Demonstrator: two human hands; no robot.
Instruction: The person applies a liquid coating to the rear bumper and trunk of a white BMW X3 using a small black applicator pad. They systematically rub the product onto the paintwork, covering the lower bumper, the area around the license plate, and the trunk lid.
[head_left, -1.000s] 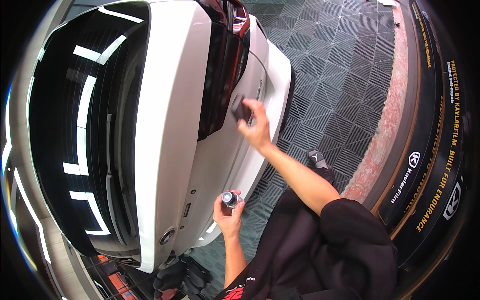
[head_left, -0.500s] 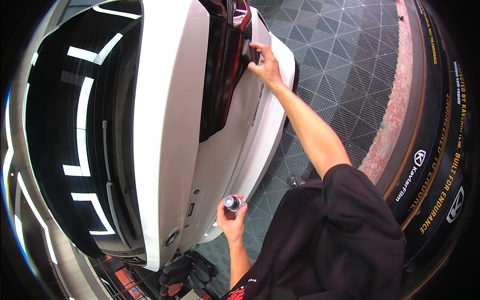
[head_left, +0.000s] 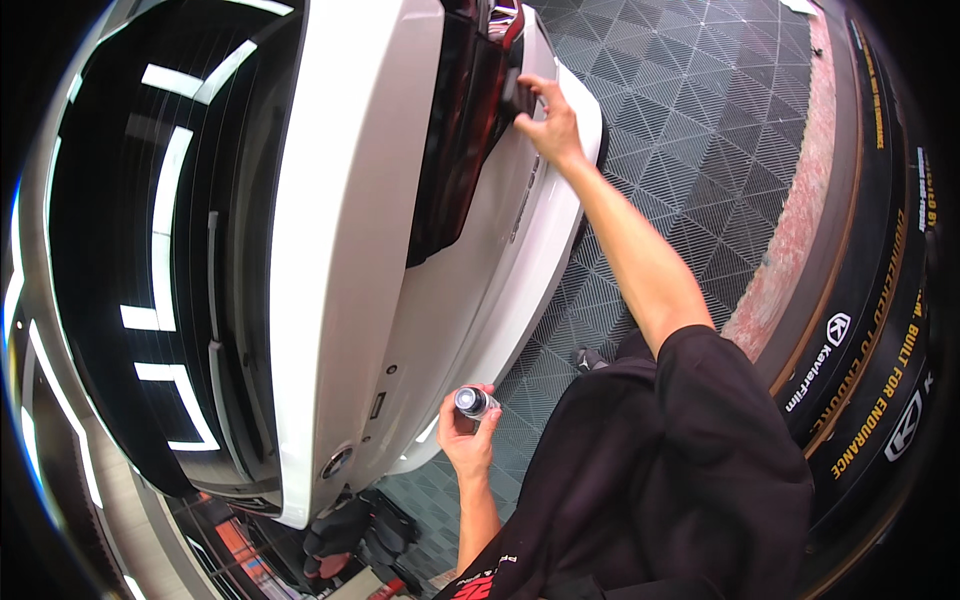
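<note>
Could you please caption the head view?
Left hand holding a small bottle, right hand a dark block near the taillight.

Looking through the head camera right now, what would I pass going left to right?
Dark rear window → left hand holding a small bottle → right hand gripping a dark block → mottled pink strip → black lettered panels.

The car (head_left: 340, 250) has smooth, glossy paint. Its window (head_left: 110, 250) is dark, shiny glass, and the wiper (head_left: 212, 270) on it looks dull. The light (head_left: 465, 160) looks like slick, shiny plastic. The bottle (head_left: 473, 402) seems to be smooth plastic with a shiny cap. The block (head_left: 516, 98) looks matt. The shirt (head_left: 720, 450) is soft, dull cloth. The floor (head_left: 680, 130) has bumpy ridges, and the pink strip (head_left: 800, 200) looks rough.
</note>
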